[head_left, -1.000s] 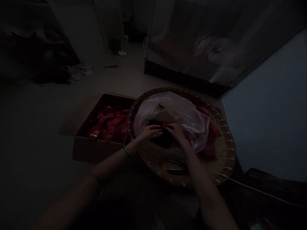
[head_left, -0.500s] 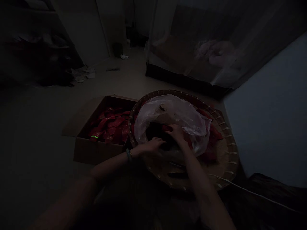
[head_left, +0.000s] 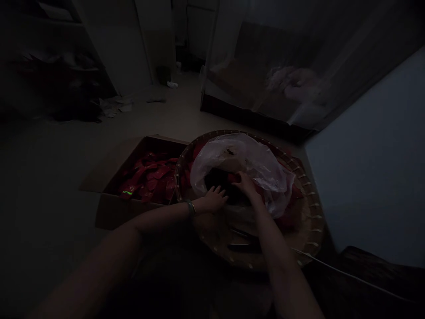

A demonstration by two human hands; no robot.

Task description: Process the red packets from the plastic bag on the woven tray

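In the dim head view, a round woven bamboo tray (head_left: 315, 217) holds a translucent plastic bag (head_left: 247, 148) with its mouth open on very dark contents (head_left: 215, 177). My left hand (head_left: 214, 199) lies at the near left edge of the bag's opening, fingers spread and nothing visible in them. My right hand (head_left: 246, 185) is at the bag's right side, its fingers curled on a small red packet (head_left: 233, 178). Its fingertips are partly lost in the dark. More red packets (head_left: 287, 221) lie in the tray beside the bag.
Left of the tray stands an open cardboard box (head_left: 129, 215) heaped with red packets (head_left: 156, 177). A dark-handled tool (head_left: 241, 246) lies near the tray's front rim. A white cord (head_left: 345, 268) runs off to the right. A pale wall (head_left: 368, 177) rises close on the right.
My left hand has moved away from the red packet towards the near left edge of the bag and spread its fingers. My right hand stays at the red packet.
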